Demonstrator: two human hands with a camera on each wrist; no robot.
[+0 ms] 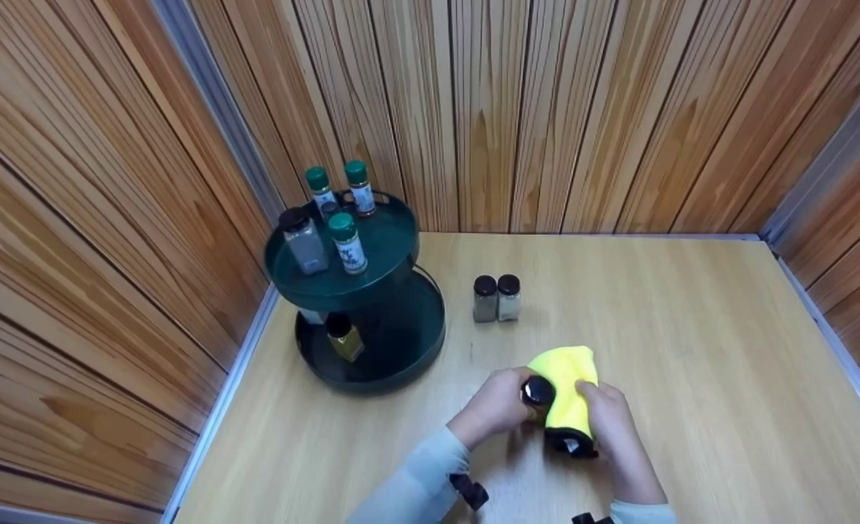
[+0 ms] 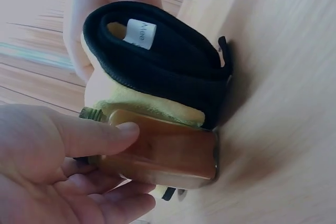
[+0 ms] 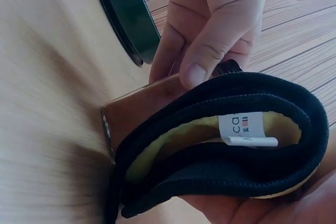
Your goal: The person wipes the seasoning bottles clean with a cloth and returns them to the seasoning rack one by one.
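Note:
My left hand point(image 1: 499, 402) holds a square glass spice jar point(image 2: 168, 148) with a dark cap point(image 1: 538, 391) and brownish contents. In the left wrist view, its thumb point(image 2: 123, 136) lies along the glass, with the other fingers behind. My right hand point(image 1: 610, 416) grips a folded yellow cloth point(image 1: 566, 375) with black edging point(image 3: 220, 179) and a small white label point(image 2: 140, 33). The cloth's side touches the jar. Part of the right hand's fingers is hidden behind the cloth.
Two dark-capped jars point(image 1: 485, 300) stand side by side farther back on the wooden table point(image 1: 692, 349). To the left is a dark green two-tier round rack point(image 1: 393, 364). Several green- and dark-capped jars point(image 1: 348, 244) are on its tiers. Wood-panelled walls point(image 1: 502, 116) enclose the table.

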